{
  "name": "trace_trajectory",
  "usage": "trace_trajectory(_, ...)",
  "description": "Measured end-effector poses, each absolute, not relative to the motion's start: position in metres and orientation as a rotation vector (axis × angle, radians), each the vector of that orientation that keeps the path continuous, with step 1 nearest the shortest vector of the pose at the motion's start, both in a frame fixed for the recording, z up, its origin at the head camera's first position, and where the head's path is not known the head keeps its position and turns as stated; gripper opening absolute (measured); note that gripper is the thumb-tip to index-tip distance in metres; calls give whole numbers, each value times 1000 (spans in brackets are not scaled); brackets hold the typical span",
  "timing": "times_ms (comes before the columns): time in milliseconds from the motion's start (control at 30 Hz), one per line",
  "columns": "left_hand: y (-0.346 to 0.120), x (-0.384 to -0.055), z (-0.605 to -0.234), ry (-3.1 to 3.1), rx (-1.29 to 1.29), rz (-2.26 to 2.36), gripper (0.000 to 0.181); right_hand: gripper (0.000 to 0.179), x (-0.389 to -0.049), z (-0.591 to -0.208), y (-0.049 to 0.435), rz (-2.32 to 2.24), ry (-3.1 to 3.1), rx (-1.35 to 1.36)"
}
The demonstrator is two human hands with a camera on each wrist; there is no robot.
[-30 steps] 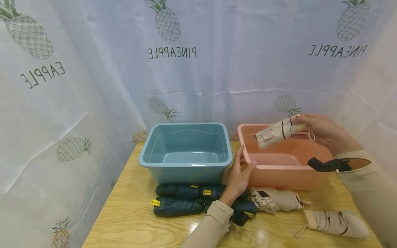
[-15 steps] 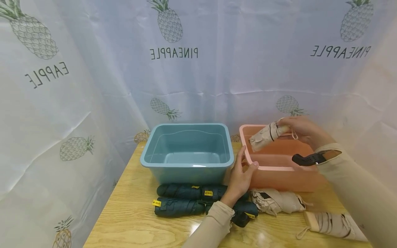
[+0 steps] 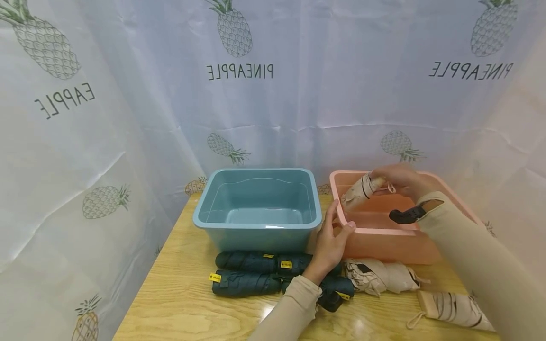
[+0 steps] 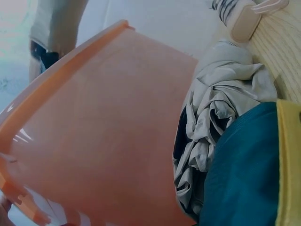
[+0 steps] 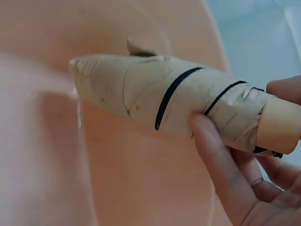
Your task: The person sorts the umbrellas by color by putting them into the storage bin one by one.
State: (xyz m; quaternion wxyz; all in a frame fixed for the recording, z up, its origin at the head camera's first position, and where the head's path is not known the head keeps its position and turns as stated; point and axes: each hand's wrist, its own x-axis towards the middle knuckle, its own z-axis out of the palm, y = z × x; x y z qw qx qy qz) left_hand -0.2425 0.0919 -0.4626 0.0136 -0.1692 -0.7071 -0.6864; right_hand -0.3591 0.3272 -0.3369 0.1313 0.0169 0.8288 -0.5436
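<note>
My right hand (image 3: 398,179) grips a folded beige umbrella (image 3: 358,192) near its handle end. In the right wrist view the umbrella (image 5: 155,96) slants, tip downward, inside the pink bin (image 5: 141,188), thumb and fingers around it. At the near left corner of the pink bin (image 3: 388,246), my left hand (image 3: 330,244) holds the rim, thumb on the front edge. Below that hand lie dark folded umbrellas (image 3: 247,284) with yellow tags. A crumpled beige umbrella (image 3: 384,275) lies against the bin's front; in the left wrist view this umbrella (image 4: 207,117) touches a dark one (image 4: 244,165).
A blue bin (image 3: 260,237) stands left of the pink one on the wooden table (image 3: 179,303). Another beige umbrella (image 3: 456,309) lies at the front right, partly behind my right sleeve. A pineapple-print curtain (image 3: 294,94) hangs behind and at the sides.
My right hand has moved left and down, lowering the beige umbrella's tip into the left side of the pink bin. My left hand has kept its hold on the rim.
</note>
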Motion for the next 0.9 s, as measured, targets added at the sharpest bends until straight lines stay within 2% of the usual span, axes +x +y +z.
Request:
trace_trajectory(200,94,-242,-464,-2215,-513,-2127,70,32,-367,-351,322,-1474,2383,-15)
trace_trajectory(500,94,-241,-461,-2220,-519,-2125,70,39,-365,-354,314,-1347,2386,13)
trace_trajectory(733,93,-242,-461,-2232,-512,-2113,69,30,-364,-352,309,-1227,2434,4)
trace_trajectory(900,93,-242,-460,-2229,-509,-2121,68,31,-363,-349,309,-1099,2495,-39)
